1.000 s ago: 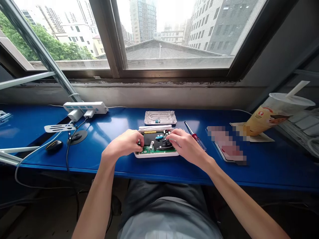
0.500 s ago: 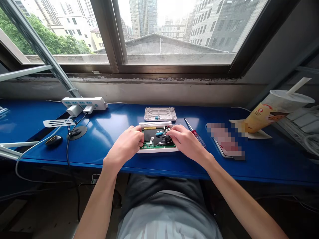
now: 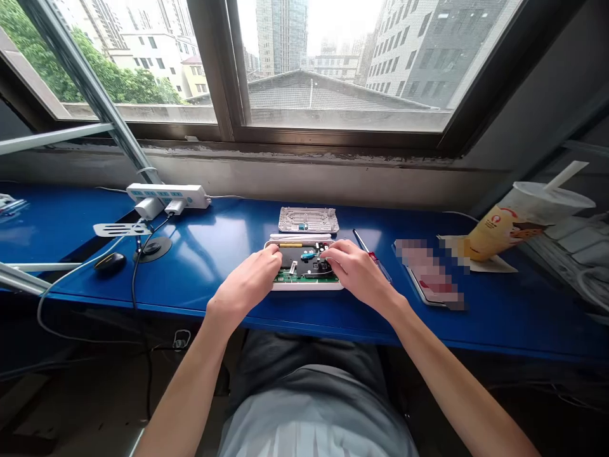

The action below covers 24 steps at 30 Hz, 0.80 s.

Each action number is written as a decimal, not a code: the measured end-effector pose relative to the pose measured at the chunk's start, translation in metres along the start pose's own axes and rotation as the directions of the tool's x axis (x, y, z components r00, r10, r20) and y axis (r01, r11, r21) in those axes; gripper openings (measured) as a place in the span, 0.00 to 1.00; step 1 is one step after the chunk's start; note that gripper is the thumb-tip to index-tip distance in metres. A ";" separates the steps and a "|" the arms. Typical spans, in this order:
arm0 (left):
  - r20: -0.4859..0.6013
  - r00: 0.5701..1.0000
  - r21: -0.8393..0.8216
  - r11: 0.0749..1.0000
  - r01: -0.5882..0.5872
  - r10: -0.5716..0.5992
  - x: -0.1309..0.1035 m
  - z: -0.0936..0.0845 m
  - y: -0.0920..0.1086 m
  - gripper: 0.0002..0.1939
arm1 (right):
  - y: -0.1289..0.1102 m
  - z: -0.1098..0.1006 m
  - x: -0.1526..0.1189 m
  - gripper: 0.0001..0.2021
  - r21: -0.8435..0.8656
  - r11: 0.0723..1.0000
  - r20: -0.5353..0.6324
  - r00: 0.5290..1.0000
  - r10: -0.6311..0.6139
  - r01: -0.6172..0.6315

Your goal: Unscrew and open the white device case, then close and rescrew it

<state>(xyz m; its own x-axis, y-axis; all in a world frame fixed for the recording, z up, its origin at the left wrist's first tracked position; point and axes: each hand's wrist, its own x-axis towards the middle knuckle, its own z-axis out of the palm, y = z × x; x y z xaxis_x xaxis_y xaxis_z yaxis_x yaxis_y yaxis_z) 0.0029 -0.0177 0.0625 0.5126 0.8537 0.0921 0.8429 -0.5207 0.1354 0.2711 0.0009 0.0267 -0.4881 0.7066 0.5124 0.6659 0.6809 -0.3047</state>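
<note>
A white electronic device (image 3: pixel 307 286) lies open on the blue desk in front of me. Inside are a black plate, green circuit board along the near edge, a blue part (image 3: pixel 308 256), a yellow strip at the far edge and thin wires. My left hand (image 3: pixel 250 279) is closed on the left side of its casing, thumb and fingertips at the far left corner. Over the right part of the interior, my right hand (image 3: pixel 359 270) has its fingers pinched together near the wires; what they hold, if anything, is too small to make out.
Behind the device sits a pale plastic cover (image 3: pixel 309 220). A screwdriver (image 3: pixel 379 266) lies just right of my right hand, then a phone-like slab (image 3: pixel 431 294), partly pixelated, and a drink cup (image 3: pixel 499 231). To the left are a power strip (image 3: pixel 195 196), cables and a black mouse (image 3: pixel 110 263).
My left hand's fingertips have shifted up along the device's left side to its far corner. The right hand stays pinched over the right part. The whole view has moved slightly.
</note>
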 end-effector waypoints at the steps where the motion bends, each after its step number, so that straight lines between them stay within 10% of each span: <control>1: -0.008 1.000 -0.011 1.000 -0.003 0.003 0.000 0.001 -0.001 0.18 | 0.000 0.000 0.000 0.13 -0.002 1.000 -0.001 1.000 -0.002 0.002; 24: 0.064 0.997 -0.035 0.999 -0.030 0.032 0.003 -0.011 -0.001 0.20 | 0.002 0.005 -0.002 0.14 0.002 1.000 0.012 1.000 0.026 -0.026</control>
<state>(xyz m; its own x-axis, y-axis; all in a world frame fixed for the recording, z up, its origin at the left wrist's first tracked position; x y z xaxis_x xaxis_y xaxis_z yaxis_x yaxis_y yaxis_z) 0.0019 -0.0143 0.0732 0.5486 0.8354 0.0332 0.8210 -0.5458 0.1674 0.2708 0.0015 0.0213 -0.4770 0.7265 0.4946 0.6773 0.6625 -0.3200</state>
